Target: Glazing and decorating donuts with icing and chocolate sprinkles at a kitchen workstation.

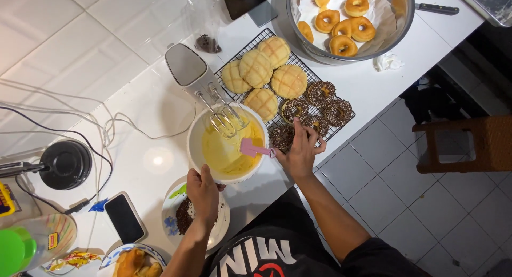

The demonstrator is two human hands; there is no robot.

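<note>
The left hand [202, 189] has its fingers clamped on the white mixing bowl's [196, 143] rim; the right hand [301, 151], fingers apart, seems to touch a chocolate-sprinkled doughnut [281, 137].

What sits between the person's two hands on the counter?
In the head view, the white bowl of yellow batter lies between the left hand and right hand, with a pink spatula resting in it.

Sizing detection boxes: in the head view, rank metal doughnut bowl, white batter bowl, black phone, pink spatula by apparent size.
1. metal doughnut bowl, partly cut off by the frame
2. white batter bowl
3. black phone
4. pink spatula, partly in the bowl
</note>
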